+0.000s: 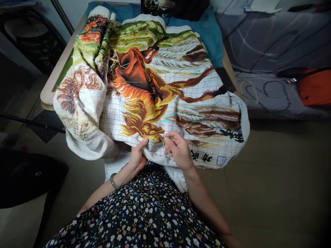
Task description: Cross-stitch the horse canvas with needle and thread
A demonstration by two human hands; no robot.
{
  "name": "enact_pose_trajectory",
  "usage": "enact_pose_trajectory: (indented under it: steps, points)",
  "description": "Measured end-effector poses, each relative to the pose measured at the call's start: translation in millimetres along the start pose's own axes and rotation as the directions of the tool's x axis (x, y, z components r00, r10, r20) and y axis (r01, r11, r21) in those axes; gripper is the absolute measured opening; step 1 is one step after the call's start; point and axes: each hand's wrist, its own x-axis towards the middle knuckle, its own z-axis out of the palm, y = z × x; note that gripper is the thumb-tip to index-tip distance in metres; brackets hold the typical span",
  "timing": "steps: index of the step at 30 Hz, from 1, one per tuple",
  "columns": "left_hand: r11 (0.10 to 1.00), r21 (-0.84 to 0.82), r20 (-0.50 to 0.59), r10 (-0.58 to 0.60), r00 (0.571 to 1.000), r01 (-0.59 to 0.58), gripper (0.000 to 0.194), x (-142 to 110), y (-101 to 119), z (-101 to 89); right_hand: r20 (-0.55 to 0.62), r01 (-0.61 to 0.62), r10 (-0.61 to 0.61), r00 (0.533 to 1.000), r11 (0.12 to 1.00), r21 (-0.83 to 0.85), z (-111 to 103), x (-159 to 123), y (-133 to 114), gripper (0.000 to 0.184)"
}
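Cloth: a large stitched cloth (155,94) covers most of the tabletop (48,96) and hangs past its near edge over the person's lap; its left part is gathered in thick folds along the tabletop's left edge.
Left hand: the left hand (137,156) clamps the cloth's near border, thumb on top, the other fingers partly hidden beneath.
Right hand: the right hand (178,148) has thumb and forefinger together on a fine pale thread (163,140) by the horse's muzzle; a needle cannot be made out.
Stitched: the golden horse's head and mane, the orange-red figure, the green far band and much of the streaked ground look filled.
Bare: white grid shows left of the mane, between the legs and along the near border; the outlined square (221,160) is unfilled.
Progress: probably well advanced, with gaps and edges left; the folds hide the rest.
Loose threads: yellowish strands (121,64) lie beside the folds.
Surface: a teal cover (217,44) shows at the tabletop's far edge and far right corner; a pale rim shows at the near left corner.
Room: a grey patterned sofa (258,51) stands to the right, an orange item (315,88) on it; tiled floor (258,193) below.
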Motion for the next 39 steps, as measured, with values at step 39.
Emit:
enact_pose_trajectory:
  steps: [39]
  points:
    - [0.996, 0.066, 0.001, 0.059, 0.998, -0.059, 0.057, 2, 3, 7.0, -0.064, -0.055, 0.037, 0.997, 0.954, -0.295, 33, -9, 27, 0.014]
